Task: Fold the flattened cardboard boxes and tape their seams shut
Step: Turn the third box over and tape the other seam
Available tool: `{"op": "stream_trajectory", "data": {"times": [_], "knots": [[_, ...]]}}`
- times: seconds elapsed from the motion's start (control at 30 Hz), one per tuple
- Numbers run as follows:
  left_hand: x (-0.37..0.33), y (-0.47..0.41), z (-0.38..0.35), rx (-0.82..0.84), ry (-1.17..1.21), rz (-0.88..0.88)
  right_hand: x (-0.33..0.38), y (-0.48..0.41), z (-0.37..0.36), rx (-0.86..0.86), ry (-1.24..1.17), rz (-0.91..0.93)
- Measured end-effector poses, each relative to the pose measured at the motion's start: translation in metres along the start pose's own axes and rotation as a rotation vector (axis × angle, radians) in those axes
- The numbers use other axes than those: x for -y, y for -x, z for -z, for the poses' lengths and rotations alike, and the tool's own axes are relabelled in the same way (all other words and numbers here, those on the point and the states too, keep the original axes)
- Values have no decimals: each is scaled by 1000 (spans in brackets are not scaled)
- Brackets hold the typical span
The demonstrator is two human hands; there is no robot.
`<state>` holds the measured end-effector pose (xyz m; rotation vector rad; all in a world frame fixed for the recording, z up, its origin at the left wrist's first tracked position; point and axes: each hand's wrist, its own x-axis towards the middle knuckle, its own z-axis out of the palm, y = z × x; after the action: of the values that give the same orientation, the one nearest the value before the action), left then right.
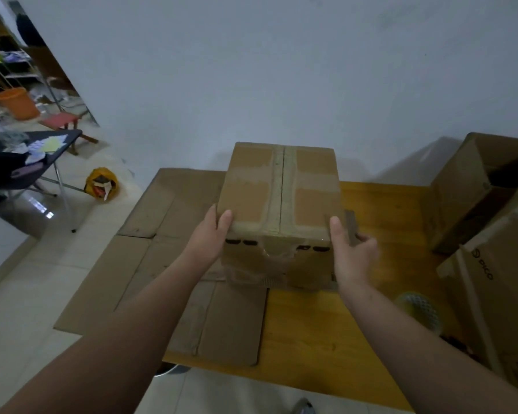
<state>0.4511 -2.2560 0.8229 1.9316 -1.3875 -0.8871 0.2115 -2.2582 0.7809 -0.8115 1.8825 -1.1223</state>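
The head camera looks down over both forearms at a folded box (281, 198) held between the two hands, out in front of the person. Its top seam runs straight away from them and is covered with tape, with more tape crossing it. The left hand (213, 234) grips the box's near left corner, thumb lying on the top edge and fingers going out of sight down the left wall. The right hand (350, 249) takes the near right corner the same way, thumb up against the edge and fingers curled round the right wall, though they are blurred. Whether the box stands on the table (311, 324) or is raised just off it cannot be told. Below the left forearm a flattened sheet of cardboard (168, 264) lies across the table's edge. Just outside the right forearm sits a tape roll (419, 312), and beyond the right hand stand other boxes (476, 189). The box looks empty, so it should be light and easy to turn. It will be stiff along edges and corners but soft in the middle of each panel, and slick where the tape lies. Opposite walls close to the corners seem the best hold, since pressing the seam could spring the flaps.
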Motion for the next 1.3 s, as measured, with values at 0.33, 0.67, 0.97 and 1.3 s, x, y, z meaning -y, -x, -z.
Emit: {"op": "stream_trajectory", "data": {"times": [0.33, 0.67, 0.97, 1.3], "knots": [[15, 94, 0, 122, -108, -284, 19, 39, -38, 22, -338, -163], [10, 65, 33, -47, -734, -548, 22, 76, -52, 194, 18, 66], [34, 22, 88, 40, -692, -287, 32, 66, -21, 311, 206, 174], [64, 54, 68, -112, -467, -292, 13, 118, -48, 57, -289, -57]]}}
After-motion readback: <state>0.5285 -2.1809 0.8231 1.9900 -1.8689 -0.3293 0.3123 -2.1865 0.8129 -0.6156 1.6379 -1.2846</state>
